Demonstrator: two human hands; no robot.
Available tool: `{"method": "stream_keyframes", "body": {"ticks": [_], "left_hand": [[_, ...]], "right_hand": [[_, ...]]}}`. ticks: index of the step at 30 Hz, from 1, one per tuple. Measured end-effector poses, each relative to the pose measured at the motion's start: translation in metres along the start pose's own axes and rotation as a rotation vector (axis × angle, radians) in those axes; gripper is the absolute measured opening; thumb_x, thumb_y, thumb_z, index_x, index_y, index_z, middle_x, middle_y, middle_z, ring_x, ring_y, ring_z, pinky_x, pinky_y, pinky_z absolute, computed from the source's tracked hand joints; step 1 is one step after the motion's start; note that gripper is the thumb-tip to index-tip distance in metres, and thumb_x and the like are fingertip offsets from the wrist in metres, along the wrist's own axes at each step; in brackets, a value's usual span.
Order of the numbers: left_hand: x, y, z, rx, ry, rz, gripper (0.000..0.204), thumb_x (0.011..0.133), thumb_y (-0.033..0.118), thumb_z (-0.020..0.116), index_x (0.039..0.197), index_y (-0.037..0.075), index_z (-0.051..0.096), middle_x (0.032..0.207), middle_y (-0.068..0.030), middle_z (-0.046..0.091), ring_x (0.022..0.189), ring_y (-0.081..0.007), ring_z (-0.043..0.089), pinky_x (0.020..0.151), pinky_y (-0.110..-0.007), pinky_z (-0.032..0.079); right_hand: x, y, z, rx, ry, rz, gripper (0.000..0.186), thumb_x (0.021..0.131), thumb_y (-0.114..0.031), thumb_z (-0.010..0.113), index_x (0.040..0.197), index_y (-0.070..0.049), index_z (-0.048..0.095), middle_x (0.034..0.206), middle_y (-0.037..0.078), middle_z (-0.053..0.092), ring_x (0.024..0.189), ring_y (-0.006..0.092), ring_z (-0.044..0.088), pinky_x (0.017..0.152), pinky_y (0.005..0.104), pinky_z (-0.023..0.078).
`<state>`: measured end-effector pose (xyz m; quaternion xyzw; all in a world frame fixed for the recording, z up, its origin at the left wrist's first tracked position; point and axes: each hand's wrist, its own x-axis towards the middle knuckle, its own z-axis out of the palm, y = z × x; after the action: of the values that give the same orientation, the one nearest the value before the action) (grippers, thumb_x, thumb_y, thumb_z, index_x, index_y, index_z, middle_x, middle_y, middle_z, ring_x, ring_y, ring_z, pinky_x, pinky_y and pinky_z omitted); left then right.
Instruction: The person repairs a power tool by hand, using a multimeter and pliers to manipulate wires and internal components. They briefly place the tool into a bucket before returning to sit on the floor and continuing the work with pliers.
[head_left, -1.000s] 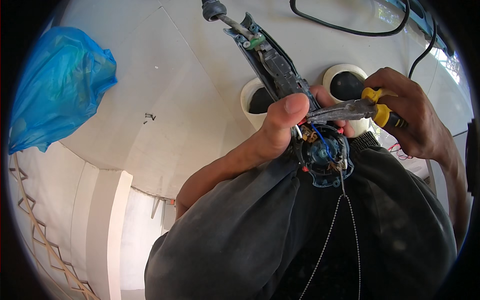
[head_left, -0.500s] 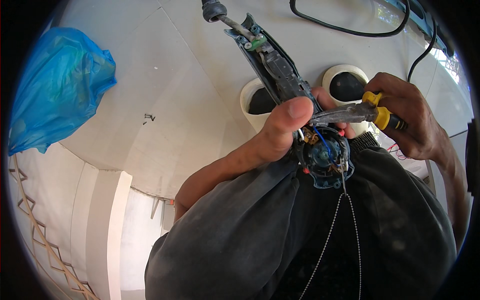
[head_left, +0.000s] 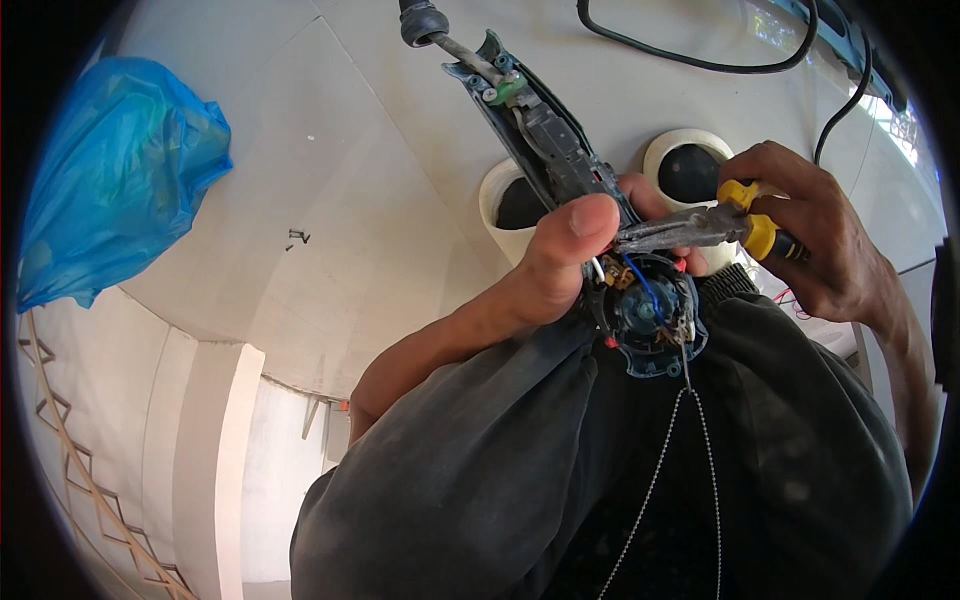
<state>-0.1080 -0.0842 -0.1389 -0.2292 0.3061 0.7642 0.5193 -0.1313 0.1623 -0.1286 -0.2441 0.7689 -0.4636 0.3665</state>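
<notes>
My left hand (head_left: 565,245) is closed round an opened power tool housing (head_left: 560,140), its thumb on the near side and fingertips showing beyond. The long dark shell bares a switch block, a green clamp with a screw and a cable (head_left: 424,24) leaving its far end. Its round near end, with a blue wire (head_left: 646,280) and red bits, rests over my lap. My right hand (head_left: 815,225) grips long-nose pliers (head_left: 690,229) with yellow and black handles. The plier tips touch or nearly touch the wiring beside my left thumb; what lies between them is too small to tell.
A blue plastic bag (head_left: 125,180) stands at the left. Several small screws (head_left: 299,237) lie on the pale tiled floor (head_left: 330,130). A black cord (head_left: 690,66) loops at the top right beside a blue-grey tool part (head_left: 850,40). A bead chain (head_left: 650,480) hangs over my lap.
The tool housing and both hands have shifted very slightly left. The pliers stay at the same spot on the wiring, and both grips are unchanged.
</notes>
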Motion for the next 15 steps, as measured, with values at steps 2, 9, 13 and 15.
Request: {"method": "stream_keyframes", "body": {"ticks": [2,9,13,15], "left_hand": [[0.0001,0.0010,0.0010,0.009,-0.003,-0.006,0.087,0.069,0.083,0.045,0.089,0.000,0.057,0.091,-0.0190,0.065,0.081,-0.0243,0.063,0.076,-0.035,0.053],[0.0001,-0.0024,0.0013,-0.043,-0.015,0.006,0.084,0.070,0.081,0.047,0.089,0.000,0.056,0.091,-0.0182,0.064,0.081,-0.0241,0.063,0.076,-0.035,0.052],[-0.0010,-0.0016,0.0034,-0.055,0.005,-0.015,0.083,0.069,0.081,0.049,0.089,0.000,0.056,0.091,-0.0187,0.064,0.081,-0.0244,0.063,0.076,-0.035,0.052],[-0.0010,-0.0013,0.0029,-0.056,0.011,-0.026,0.083,0.069,0.080,0.050,0.089,0.000,0.057,0.091,-0.0188,0.064,0.081,-0.0245,0.063,0.076,-0.035,0.052]], "right_hand": [[0.0000,0.0003,0.0000,0.020,0.013,-0.016,0.030,0.056,-0.005,0.069,0.082,0.009,0.064,0.105,0.024,0.059,0.098,0.0356,0.061,0.085,0.0433,0.052],[0.0002,0.0004,-0.0016,0.068,-0.008,0.013,0.026,0.060,-0.006,0.068,0.080,0.010,0.064,0.100,0.024,0.059,0.088,0.0342,0.064,0.077,0.0390,0.055],[-0.0010,0.0012,-0.0019,0.083,-0.013,0.008,0.026,0.059,-0.006,0.067,0.080,0.010,0.063,0.100,0.024,0.058,0.086,0.0338,0.064,0.076,0.0388,0.055],[-0.0010,0.0008,-0.0018,0.080,-0.018,0.005,0.027,0.059,-0.006,0.066,0.080,0.010,0.063,0.100,0.024,0.058,0.085,0.0336,0.064,0.075,0.0388,0.055]]}}
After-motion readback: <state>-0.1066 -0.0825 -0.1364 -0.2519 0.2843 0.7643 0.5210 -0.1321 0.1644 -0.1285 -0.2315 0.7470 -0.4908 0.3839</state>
